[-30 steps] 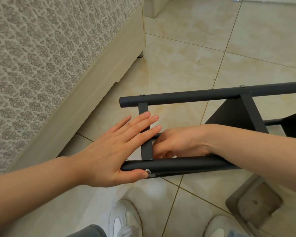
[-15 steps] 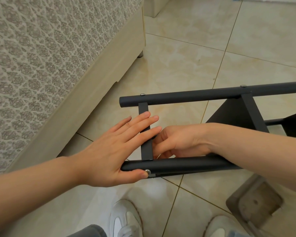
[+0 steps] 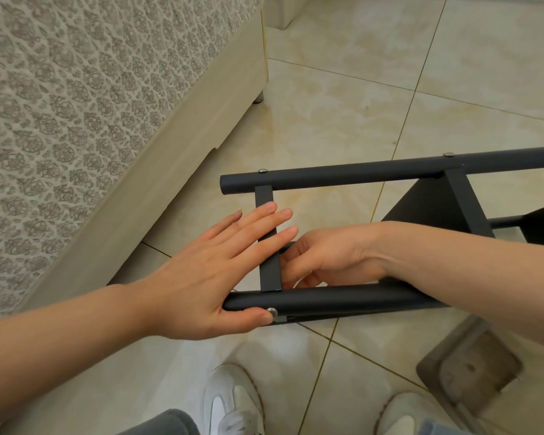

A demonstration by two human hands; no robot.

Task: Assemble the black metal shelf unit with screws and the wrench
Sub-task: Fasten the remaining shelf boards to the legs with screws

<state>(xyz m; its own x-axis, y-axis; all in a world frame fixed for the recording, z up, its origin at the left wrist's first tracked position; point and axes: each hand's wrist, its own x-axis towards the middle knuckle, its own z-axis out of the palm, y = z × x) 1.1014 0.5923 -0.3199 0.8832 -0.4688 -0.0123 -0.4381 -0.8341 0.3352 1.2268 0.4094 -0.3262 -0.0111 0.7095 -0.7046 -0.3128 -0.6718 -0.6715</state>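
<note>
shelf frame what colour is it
The shelf frame is matte black, seen clearly in the head view.

Matt black shelf frame (image 3: 343, 301), smooth painted metal tubes and flat bars; screw heads (image 3: 273, 311) bare shiny metal; floor (image 3: 343, 98) glossy beige marbled tile; bed cover (image 3: 76, 105) rough patterned woven cloth; bed base (image 3: 186, 133) smooth matt cream; shoes (image 3: 230, 400) smooth white.
</note>
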